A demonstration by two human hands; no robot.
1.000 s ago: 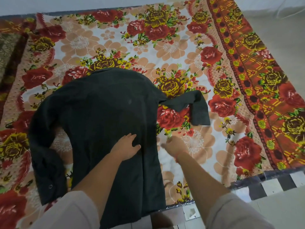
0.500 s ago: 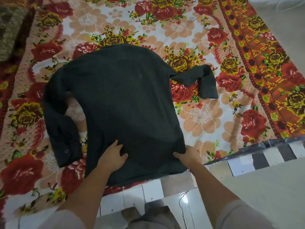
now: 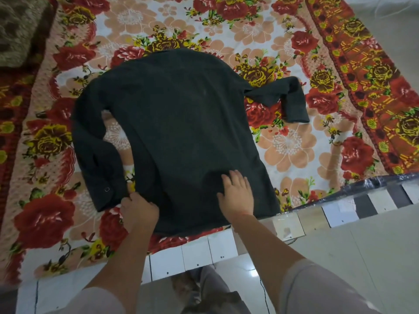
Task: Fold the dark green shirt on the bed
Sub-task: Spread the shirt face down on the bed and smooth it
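One shirt (image 3: 181, 123): left hand (image 3: 138, 210) pinches its edge, right hand (image 3: 237, 194) presses, fingers apart.

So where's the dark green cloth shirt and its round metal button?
dark green cloth shirt (image 3: 181, 123), head view, middle of its body.
round metal button (image 3: 106, 189), head view, the button's centre.

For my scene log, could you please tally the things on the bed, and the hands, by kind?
dark green shirt: 1
floral bedsheet: 1
brown cushion: 1
hands: 2 (left hand, right hand)
Total: 5
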